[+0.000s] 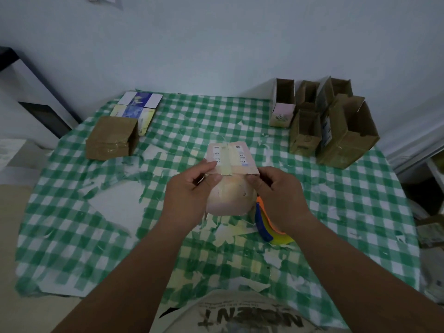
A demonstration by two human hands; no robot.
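Your pale pink cardboard box [231, 191] looks smooth and matt. A strip of yellowish tape [227, 162] shines faintly across its white paper labels [241, 156]. The green-and-white checked table cover [336, 212] looks like thin plastic sheeting, its print flaked and torn down to a bare white layer. The sealed brown cardboard box [111, 138] wears glossy tape, while the open brown cardboard cartons [336, 131] are dull and rough. The blue, orange and yellow plastic tool [264, 227] is smooth.
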